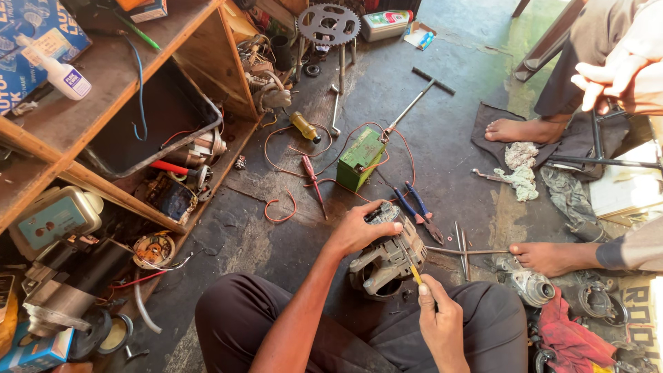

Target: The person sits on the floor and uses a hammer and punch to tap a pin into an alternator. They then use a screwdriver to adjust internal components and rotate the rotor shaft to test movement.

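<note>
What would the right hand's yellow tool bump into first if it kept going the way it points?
Probably the grey motor housing. The right hand holds a yellow-handled tool aimed up and left, its tip already at the housing's edge, which the left hand steadies. Exact depth is hard to judge.

motor housing (pixel 388 259): dull cast metal, rough, greasy | sprocket (pixel 329 23): dark matt steel | shelf (pixel 103 103): worn bare wood | rag (pixel 572 340): red cloth; floor (pixel 442 124): rough, stained
</note>
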The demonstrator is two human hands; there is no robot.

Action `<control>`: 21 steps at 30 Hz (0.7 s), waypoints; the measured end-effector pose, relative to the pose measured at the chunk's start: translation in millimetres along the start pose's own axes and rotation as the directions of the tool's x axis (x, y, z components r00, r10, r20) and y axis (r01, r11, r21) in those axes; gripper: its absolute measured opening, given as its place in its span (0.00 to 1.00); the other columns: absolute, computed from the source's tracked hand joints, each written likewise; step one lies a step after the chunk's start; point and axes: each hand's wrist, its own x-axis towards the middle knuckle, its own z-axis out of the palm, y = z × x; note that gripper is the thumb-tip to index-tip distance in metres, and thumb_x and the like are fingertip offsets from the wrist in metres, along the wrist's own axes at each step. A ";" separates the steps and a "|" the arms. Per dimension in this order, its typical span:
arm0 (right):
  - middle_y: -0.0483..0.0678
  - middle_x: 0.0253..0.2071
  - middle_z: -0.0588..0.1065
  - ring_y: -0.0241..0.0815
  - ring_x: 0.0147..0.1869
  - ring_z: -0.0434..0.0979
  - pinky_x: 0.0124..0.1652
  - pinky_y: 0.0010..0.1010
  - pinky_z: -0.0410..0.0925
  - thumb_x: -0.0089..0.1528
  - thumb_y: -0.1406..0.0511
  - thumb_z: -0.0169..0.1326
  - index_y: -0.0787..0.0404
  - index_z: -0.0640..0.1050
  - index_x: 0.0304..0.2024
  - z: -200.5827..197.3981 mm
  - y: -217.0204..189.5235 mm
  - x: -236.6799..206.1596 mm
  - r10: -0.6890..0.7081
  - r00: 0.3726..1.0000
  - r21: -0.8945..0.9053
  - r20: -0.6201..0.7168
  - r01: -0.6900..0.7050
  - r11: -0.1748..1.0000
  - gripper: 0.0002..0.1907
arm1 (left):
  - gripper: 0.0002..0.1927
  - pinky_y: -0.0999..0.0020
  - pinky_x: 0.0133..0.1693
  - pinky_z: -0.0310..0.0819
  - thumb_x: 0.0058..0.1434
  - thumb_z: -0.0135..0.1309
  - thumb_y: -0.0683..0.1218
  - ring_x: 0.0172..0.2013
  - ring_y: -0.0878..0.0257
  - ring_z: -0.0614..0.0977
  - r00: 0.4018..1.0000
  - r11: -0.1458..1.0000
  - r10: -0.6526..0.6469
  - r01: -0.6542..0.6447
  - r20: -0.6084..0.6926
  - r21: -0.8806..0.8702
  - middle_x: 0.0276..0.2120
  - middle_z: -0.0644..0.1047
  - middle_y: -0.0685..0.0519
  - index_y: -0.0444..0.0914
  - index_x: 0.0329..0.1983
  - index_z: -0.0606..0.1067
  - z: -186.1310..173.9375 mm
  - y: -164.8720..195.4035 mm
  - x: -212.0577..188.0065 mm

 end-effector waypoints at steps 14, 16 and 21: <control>0.41 0.22 0.66 0.27 0.25 0.61 0.24 0.22 0.57 0.72 0.63 0.49 0.66 0.73 0.43 26.0 -6.3 15.0 -0.077 0.996 0.447 0.046 0.049 0.893 0.11 | 0.36 0.67 0.47 0.77 0.45 0.64 0.60 0.42 0.65 0.84 1.000 1.000 0.024 -0.023 -0.012 0.012 0.43 0.84 0.50 0.41 0.57 0.79 3.5 -3.1 -2.1; 0.41 0.22 0.66 0.28 0.24 0.60 0.24 0.22 0.57 0.70 0.64 0.48 0.67 0.73 0.44 23.2 -18.7 18.7 -0.016 0.999 0.481 0.042 -0.006 0.876 0.10 | 0.36 0.66 0.49 0.77 0.45 0.66 0.60 0.44 0.65 0.83 0.998 0.998 0.059 -0.060 -0.015 -0.022 0.44 0.84 0.50 0.40 0.57 0.79 6.4 -5.8 -1.6; 0.46 0.17 0.67 0.31 0.18 0.60 0.21 0.25 0.55 0.66 0.66 0.50 0.70 0.75 0.49 25.7 -38.0 24.3 -0.021 0.998 0.477 -0.059 0.047 0.878 0.13 | 0.40 0.66 0.52 0.75 0.42 0.67 0.63 0.46 0.62 0.83 0.999 0.999 0.022 -0.021 -0.038 0.027 0.46 0.84 0.49 0.39 0.57 0.78 7.8 -6.9 -1.7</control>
